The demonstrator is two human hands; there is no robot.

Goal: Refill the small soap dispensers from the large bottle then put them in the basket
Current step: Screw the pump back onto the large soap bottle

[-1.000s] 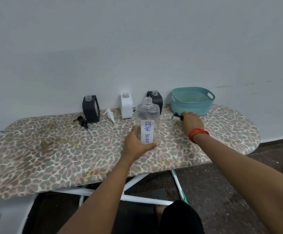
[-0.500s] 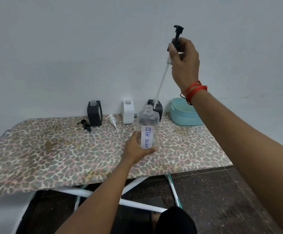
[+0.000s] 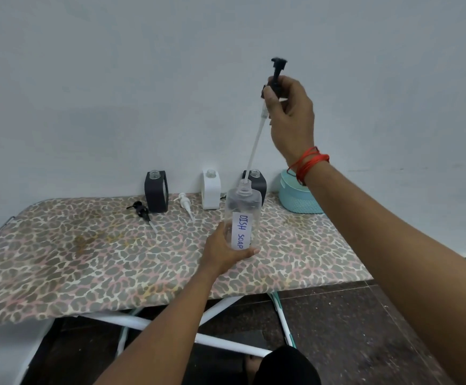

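My left hand (image 3: 223, 252) grips the base of the large clear bottle (image 3: 242, 212) labelled DISH SOAP, upright on the board with its neck open. My right hand (image 3: 290, 118) holds a black pump head (image 3: 277, 76) high above it; the pump's long white tube (image 3: 255, 145) hangs down with its tip at the bottle's mouth. Three small dispensers without pumps stand by the wall: a black one (image 3: 156, 194), a white one (image 3: 211, 188) and another black one (image 3: 258, 182) partly hidden behind the large bottle. The teal basket (image 3: 295, 198) sits at the right, partly behind my forearm.
A loose black pump (image 3: 140, 211) and a loose white pump (image 3: 185, 202) lie on the leopard-print ironing board (image 3: 87, 259). The wall rises right behind the dispensers. White board legs (image 3: 226, 343) and dark floor show below the front edge.
My right hand picked the black pump off the board near the basket and raised it high, then lowered it until the tube tip reached the large bottle's mouth. My left hand stayed on the bottle.
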